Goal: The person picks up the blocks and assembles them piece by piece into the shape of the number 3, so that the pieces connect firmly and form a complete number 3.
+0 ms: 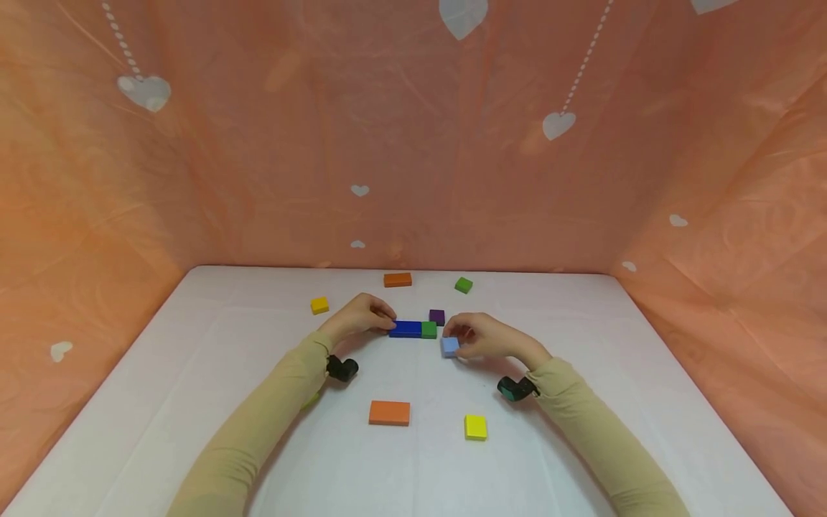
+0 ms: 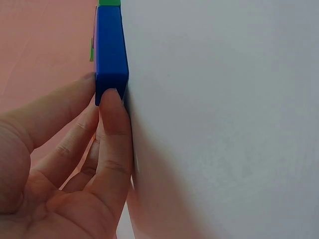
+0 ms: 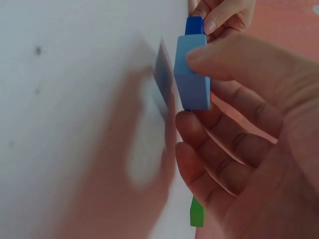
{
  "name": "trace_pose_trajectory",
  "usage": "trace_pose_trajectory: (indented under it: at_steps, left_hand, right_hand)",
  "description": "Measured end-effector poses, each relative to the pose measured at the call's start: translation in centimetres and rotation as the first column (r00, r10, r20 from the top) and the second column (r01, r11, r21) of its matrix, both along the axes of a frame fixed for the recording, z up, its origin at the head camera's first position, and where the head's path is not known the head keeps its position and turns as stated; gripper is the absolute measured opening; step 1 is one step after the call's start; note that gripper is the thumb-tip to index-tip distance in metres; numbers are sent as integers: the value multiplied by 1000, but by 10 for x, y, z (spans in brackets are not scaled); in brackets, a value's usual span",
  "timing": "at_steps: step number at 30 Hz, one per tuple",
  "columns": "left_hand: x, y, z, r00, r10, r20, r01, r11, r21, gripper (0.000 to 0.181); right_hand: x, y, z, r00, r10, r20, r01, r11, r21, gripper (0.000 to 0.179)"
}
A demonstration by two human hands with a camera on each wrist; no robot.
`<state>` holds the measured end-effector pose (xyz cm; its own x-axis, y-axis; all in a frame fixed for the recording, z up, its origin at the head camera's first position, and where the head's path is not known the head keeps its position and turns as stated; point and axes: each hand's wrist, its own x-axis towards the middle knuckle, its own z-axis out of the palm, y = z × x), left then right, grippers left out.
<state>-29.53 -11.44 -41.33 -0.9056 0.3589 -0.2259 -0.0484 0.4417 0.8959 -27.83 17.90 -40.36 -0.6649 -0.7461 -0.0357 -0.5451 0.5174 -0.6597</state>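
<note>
Midway across the table point(image 1: 413, 474), the left hand point(image 1: 359, 314) pinches the dark blue block point(image 1: 405, 329) — best steadied against the green block point(image 1: 429, 330) — while the right hand point(image 1: 488, 336) grips the light blue block point(image 1: 449, 347), ideally level.

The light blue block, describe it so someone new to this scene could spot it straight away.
On the white table, find the person's right hand. It pinches the light blue block. That block's pale shade sets it apart from the nearby dark blue block, green block and purple block.
</note>
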Motion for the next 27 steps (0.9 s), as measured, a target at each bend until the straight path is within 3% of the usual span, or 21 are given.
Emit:
trace_pose_trajectory:
  at_steps: [14, 27]
  left_hand:
    - [0, 1, 1, 1000, 6, -6, -6, 1000, -13, 21]
    - [0, 0, 2, 1000, -3, 2, 3, 1000, -1, 23]
  right_hand:
    - [-4, -11, -3, 1000, 26, -10, -26, 1000, -8, 31]
    - [-2, -14, -7, 1000, -16, -23, 17, 1000, 24, 33]
